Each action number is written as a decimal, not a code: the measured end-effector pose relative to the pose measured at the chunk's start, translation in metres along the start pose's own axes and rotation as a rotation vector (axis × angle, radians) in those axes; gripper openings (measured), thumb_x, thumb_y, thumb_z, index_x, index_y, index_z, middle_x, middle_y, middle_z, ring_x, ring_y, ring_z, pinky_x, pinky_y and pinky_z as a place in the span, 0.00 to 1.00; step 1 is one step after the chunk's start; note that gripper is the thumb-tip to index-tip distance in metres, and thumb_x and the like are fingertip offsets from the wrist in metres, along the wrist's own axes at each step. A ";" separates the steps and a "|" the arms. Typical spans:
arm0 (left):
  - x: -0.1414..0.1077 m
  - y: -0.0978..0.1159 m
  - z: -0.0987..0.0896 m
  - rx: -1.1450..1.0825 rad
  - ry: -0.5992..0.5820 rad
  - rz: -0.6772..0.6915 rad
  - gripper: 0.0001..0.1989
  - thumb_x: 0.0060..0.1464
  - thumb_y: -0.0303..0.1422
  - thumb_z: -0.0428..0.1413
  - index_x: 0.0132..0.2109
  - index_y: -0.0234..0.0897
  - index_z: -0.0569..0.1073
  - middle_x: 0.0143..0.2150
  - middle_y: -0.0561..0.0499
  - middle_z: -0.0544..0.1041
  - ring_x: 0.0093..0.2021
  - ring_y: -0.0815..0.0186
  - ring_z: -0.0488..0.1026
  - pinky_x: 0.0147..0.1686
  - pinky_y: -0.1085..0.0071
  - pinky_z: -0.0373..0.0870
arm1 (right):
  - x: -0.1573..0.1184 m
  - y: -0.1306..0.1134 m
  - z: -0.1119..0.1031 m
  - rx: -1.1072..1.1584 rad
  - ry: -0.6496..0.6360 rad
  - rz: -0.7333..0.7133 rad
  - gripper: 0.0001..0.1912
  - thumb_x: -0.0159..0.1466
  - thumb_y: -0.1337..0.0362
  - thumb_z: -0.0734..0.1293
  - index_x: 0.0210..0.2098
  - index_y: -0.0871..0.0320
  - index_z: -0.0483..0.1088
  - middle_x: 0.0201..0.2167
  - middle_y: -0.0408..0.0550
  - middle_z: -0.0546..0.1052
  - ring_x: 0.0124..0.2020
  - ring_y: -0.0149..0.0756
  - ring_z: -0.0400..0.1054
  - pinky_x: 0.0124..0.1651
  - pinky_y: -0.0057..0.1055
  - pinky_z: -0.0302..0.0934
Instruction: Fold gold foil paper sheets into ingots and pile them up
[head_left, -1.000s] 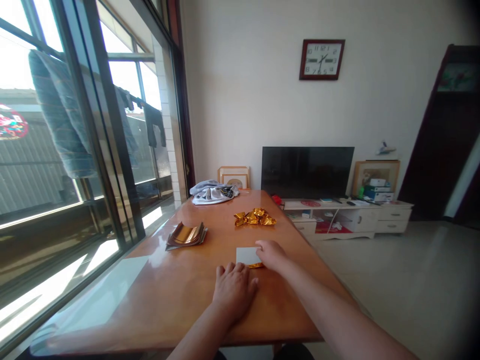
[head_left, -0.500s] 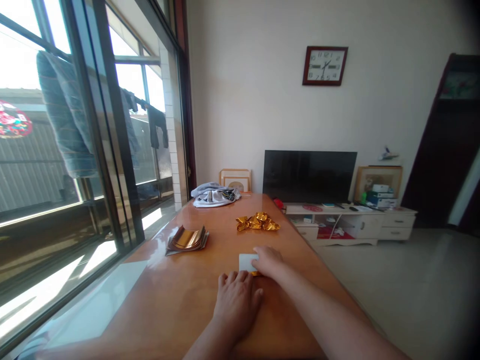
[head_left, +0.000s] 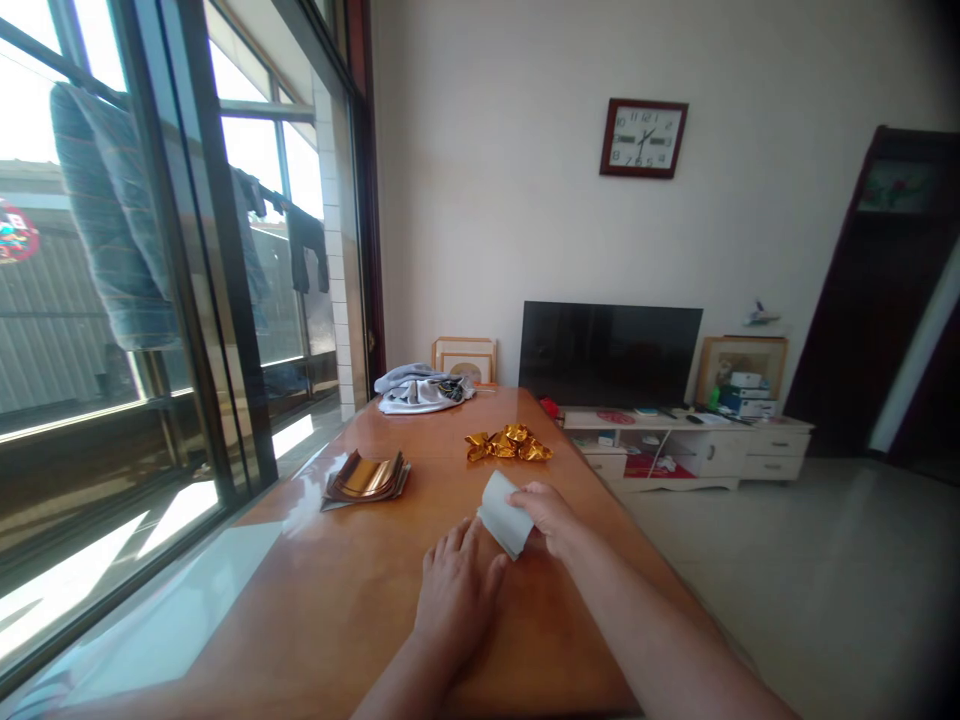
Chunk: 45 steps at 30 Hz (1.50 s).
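On brn tbl (head_left: pixel 352 590), R fingers (head_left: pixel 535 492) pinching wht paper (head_left: pixel 502 510), L fingers (head_left: pixel 454 542) loosely spread, palm down nearby.

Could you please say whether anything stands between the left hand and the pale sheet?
Nothing visible does: the left hand lies at the left edge of the pale sheet, whose right side the right hand grips.

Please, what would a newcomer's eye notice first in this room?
It would probably fall first on the shiny gold pieces on the table, just beyond the pale sheet in the right hand. Next might come the dark-framed clock, high on the wall above the black television.
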<state>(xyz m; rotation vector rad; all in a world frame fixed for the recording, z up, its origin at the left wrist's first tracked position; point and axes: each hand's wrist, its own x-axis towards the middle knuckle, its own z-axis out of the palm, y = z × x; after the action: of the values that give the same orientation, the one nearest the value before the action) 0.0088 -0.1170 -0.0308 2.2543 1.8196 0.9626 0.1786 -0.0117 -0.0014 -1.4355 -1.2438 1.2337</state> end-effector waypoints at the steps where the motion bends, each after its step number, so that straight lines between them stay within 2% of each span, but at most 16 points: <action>1: 0.002 -0.003 0.001 -0.042 0.003 -0.044 0.33 0.63 0.52 0.46 0.68 0.37 0.61 0.67 0.38 0.66 0.66 0.50 0.62 0.62 0.54 0.56 | -0.003 0.002 0.000 0.078 0.013 0.013 0.17 0.57 0.58 0.69 0.43 0.59 0.68 0.35 0.50 0.80 0.32 0.38 0.75 0.30 0.30 0.65; 4: 0.008 -0.010 0.002 -0.190 -0.031 -0.146 0.40 0.61 0.54 0.48 0.70 0.32 0.55 0.66 0.35 0.67 0.66 0.51 0.65 0.63 0.57 0.59 | -0.015 0.010 0.001 0.283 0.055 0.029 0.20 0.58 0.55 0.69 0.47 0.58 0.67 0.40 0.53 0.80 0.35 0.40 0.76 0.30 0.30 0.67; 8: 0.012 -0.008 0.006 -0.426 -0.107 -0.180 0.46 0.58 0.53 0.55 0.72 0.33 0.47 0.62 0.34 0.72 0.61 0.51 0.71 0.58 0.59 0.66 | -0.033 0.022 0.010 0.472 0.096 0.031 0.22 0.58 0.53 0.70 0.46 0.59 0.69 0.41 0.55 0.80 0.38 0.42 0.76 0.31 0.30 0.68; 12: 0.015 -0.002 0.021 -0.771 -0.098 -0.171 0.44 0.61 0.44 0.55 0.73 0.34 0.40 0.54 0.38 0.77 0.48 0.58 0.79 0.47 0.63 0.73 | -0.052 0.029 0.021 0.670 0.142 0.049 0.23 0.55 0.54 0.73 0.45 0.58 0.70 0.38 0.51 0.80 0.35 0.40 0.76 0.30 0.29 0.66; 15: 0.019 -0.004 0.029 -0.829 -0.059 -0.200 0.40 0.61 0.37 0.54 0.72 0.32 0.43 0.47 0.43 0.79 0.39 0.64 0.79 0.40 0.68 0.73 | -0.067 0.029 0.022 0.708 0.119 0.038 0.25 0.53 0.53 0.75 0.45 0.57 0.70 0.35 0.47 0.80 0.32 0.38 0.75 0.28 0.28 0.64; 17: 0.023 -0.008 0.028 -0.778 -0.051 -0.214 0.39 0.60 0.34 0.53 0.71 0.31 0.45 0.44 0.45 0.79 0.36 0.66 0.77 0.37 0.70 0.71 | -0.076 0.028 0.017 0.684 0.082 0.018 0.26 0.52 0.50 0.76 0.45 0.56 0.70 0.34 0.47 0.80 0.31 0.38 0.74 0.29 0.29 0.65; 20: 0.028 -0.015 0.018 -0.606 -0.061 -0.179 0.35 0.58 0.30 0.51 0.70 0.30 0.49 0.41 0.49 0.79 0.35 0.66 0.76 0.38 0.70 0.70 | -0.085 0.027 0.004 0.626 0.081 -0.011 0.28 0.53 0.49 0.75 0.47 0.55 0.69 0.36 0.47 0.80 0.34 0.39 0.75 0.32 0.30 0.66; 23: 0.033 -0.020 0.005 -0.400 -0.126 -0.107 0.32 0.57 0.27 0.49 0.68 0.35 0.55 0.44 0.49 0.79 0.39 0.65 0.76 0.40 0.70 0.68 | -0.091 0.028 -0.010 0.510 0.126 -0.040 0.30 0.55 0.52 0.73 0.54 0.54 0.66 0.38 0.46 0.80 0.34 0.37 0.74 0.31 0.29 0.66; 27: 0.038 -0.016 -0.010 -0.128 -0.180 -0.023 0.29 0.56 0.26 0.50 0.65 0.42 0.60 0.48 0.49 0.79 0.44 0.61 0.77 0.41 0.69 0.67 | -0.098 0.031 -0.022 0.281 0.086 -0.119 0.32 0.57 0.60 0.69 0.61 0.51 0.62 0.31 0.41 0.77 0.30 0.35 0.72 0.32 0.28 0.65; 31: 0.043 -0.008 -0.018 0.093 -0.238 0.107 0.17 0.57 0.26 0.50 0.52 0.43 0.70 0.44 0.49 0.80 0.45 0.60 0.76 0.44 0.68 0.65 | -0.104 0.036 -0.027 0.044 -0.028 -0.135 0.20 0.56 0.64 0.65 0.49 0.57 0.71 0.26 0.42 0.77 0.28 0.34 0.72 0.33 0.28 0.64; 33: 0.045 -0.006 -0.020 0.147 -0.258 0.164 0.12 0.58 0.26 0.49 0.46 0.41 0.72 0.44 0.48 0.79 0.44 0.60 0.75 0.45 0.67 0.65 | -0.105 0.040 -0.030 -0.048 -0.073 -0.086 0.18 0.56 0.64 0.64 0.46 0.59 0.72 0.24 0.43 0.77 0.28 0.34 0.72 0.32 0.28 0.63; 36: 0.044 -0.005 -0.022 0.154 -0.275 0.225 0.09 0.59 0.27 0.50 0.43 0.40 0.74 0.44 0.47 0.78 0.45 0.60 0.73 0.46 0.66 0.64 | -0.107 0.046 -0.033 -0.146 -0.127 -0.061 0.22 0.56 0.65 0.64 0.51 0.59 0.70 0.24 0.42 0.77 0.26 0.34 0.70 0.29 0.26 0.59; 40: 0.038 -0.002 -0.028 0.146 -0.255 0.292 0.10 0.58 0.29 0.52 0.42 0.41 0.77 0.46 0.45 0.75 0.49 0.57 0.69 0.50 0.63 0.62 | -0.113 0.047 -0.035 -0.280 -0.186 -0.142 0.24 0.53 0.68 0.65 0.51 0.59 0.72 0.28 0.43 0.77 0.30 0.34 0.70 0.31 0.26 0.58; 45: 0.029 0.007 -0.037 0.188 -0.281 0.271 0.12 0.59 0.33 0.52 0.42 0.44 0.80 0.45 0.43 0.73 0.49 0.54 0.66 0.50 0.59 0.61 | -0.120 0.043 -0.038 -0.449 -0.234 -0.239 0.24 0.53 0.71 0.64 0.50 0.57 0.73 0.31 0.44 0.77 0.31 0.35 0.71 0.33 0.27 0.59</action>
<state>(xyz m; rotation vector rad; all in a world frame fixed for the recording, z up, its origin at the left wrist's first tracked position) -0.0014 -0.1042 0.0134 2.6400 1.5727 0.4830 0.2208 -0.1362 -0.0199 -1.4204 -1.8856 1.0184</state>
